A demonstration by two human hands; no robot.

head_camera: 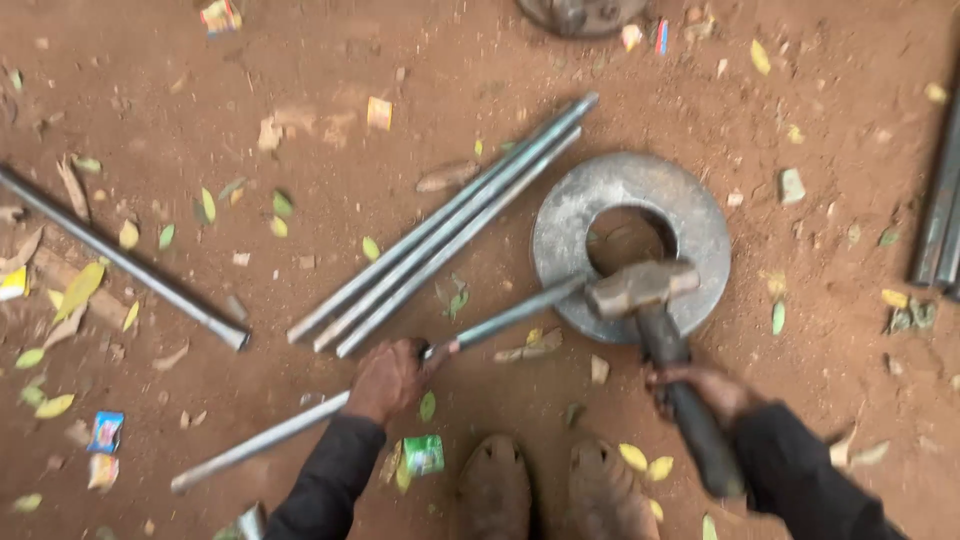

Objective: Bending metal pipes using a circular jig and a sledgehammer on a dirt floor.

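I keep my left hand (pixel 390 378) clamped around the steel rod (pixel 400 370), its tip on the ring plate (pixel 700 215) at 7 o'clock. My right hand (pixel 700 390), closed on the hammer (pixel 645 290), should strike squarely.

You hold a dull grey metal rod (pixel 400 375) and a hammer (pixel 645 290) with worn steel head. The ring plate (pixel 630 195) is matt, rough metal on dusty red earth floor (pixel 300 60)

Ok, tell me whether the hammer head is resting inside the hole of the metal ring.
No. The hammer head sits over the metal ring's near rim, at the tip of the rod, below the hole.
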